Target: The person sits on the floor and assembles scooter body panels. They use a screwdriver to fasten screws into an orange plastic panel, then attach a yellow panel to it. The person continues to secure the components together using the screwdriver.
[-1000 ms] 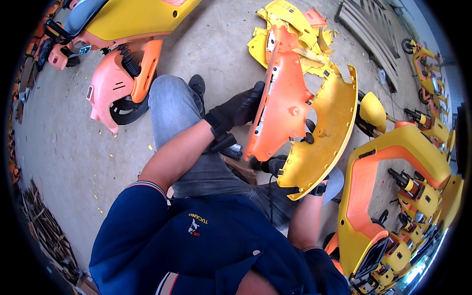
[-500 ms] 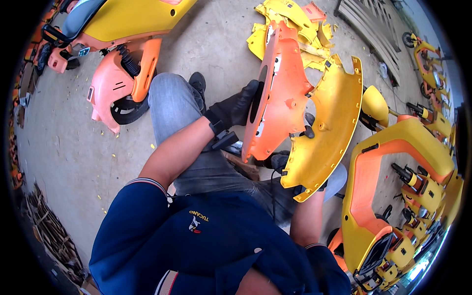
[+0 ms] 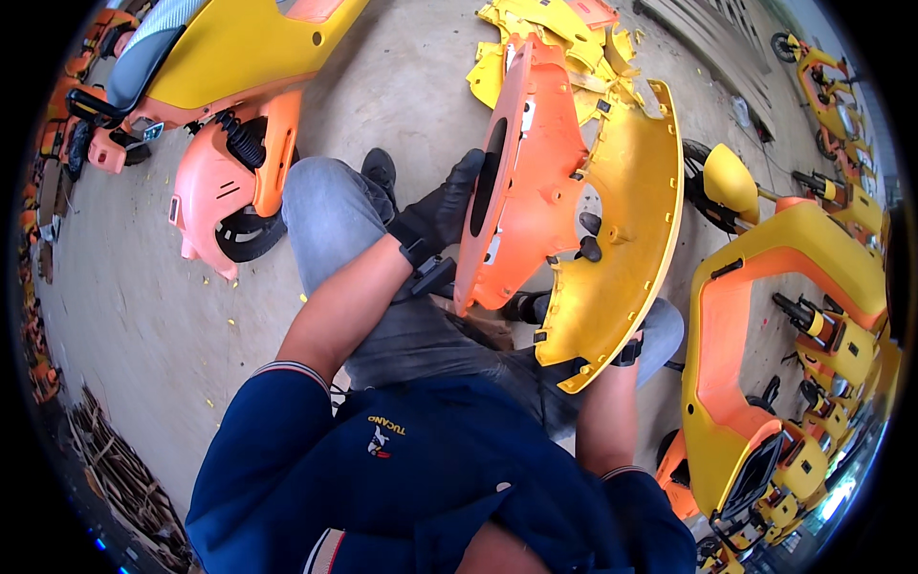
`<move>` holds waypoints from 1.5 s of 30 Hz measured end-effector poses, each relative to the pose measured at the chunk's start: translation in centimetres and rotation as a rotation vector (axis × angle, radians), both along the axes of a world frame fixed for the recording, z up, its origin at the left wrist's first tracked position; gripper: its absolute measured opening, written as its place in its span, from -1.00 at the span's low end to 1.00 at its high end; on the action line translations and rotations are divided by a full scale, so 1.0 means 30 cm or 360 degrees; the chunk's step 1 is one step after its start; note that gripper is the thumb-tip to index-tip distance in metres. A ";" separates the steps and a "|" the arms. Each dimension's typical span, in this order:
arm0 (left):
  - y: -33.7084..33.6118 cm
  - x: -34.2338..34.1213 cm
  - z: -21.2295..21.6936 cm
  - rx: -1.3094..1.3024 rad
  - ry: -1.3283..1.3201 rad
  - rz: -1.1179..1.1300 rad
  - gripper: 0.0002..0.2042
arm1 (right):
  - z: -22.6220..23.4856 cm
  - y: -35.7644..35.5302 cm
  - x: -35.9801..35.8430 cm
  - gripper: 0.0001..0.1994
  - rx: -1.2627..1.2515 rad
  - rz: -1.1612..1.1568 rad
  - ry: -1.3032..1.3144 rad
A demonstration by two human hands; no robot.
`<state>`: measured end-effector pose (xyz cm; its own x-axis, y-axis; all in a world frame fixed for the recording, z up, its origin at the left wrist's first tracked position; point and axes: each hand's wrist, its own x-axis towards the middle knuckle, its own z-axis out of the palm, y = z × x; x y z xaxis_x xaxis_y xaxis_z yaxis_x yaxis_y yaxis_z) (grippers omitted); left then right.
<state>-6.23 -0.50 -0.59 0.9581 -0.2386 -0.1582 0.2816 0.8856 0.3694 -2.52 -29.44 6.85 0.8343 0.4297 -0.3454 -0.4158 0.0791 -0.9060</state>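
Observation:
I sit with a large scooter body panel (image 3: 574, 220) standing upright over my lap; its inner part is orange and its outer shell (image 3: 626, 239) is yellow. My left hand (image 3: 442, 212), in a black glove, grips the orange panel's left edge. My right hand (image 3: 612, 356) is mostly hidden under the yellow shell's lower edge, where a black glove cuff shows; it seems to hold the shell from below. A dark tool (image 3: 427, 279) lies on my thigh, close under the left wrist.
A yellow and orange scooter (image 3: 220, 86) lies at the upper left on the concrete floor. A scooter frame (image 3: 765, 325) stands at my right, with more scooters behind it. Loose yellow panels (image 3: 555, 38) are piled ahead. Scrap lies at the lower left.
The panel has been lifted and turned more upright, its top now farther from me. My left hand stayed on its left edge and rose with it.

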 end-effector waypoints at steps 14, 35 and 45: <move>0.008 -0.001 0.012 0.0004 -0.0013 -0.0047 -0.24 | 0.005 -0.010 0.006 -0.57 0.0052 -0.0098 0.0071; -0.006 0.011 0.037 0.0217 -0.0072 -0.0126 -0.40 | -0.043 -0.053 0.060 -0.61 -0.0002 0.0003 -0.0176; -0.019 0.010 0.066 0.0453 -0.0077 -0.0069 -0.39 | 0.006 0.012 0.053 -0.74 -0.0574 0.0086 -0.0679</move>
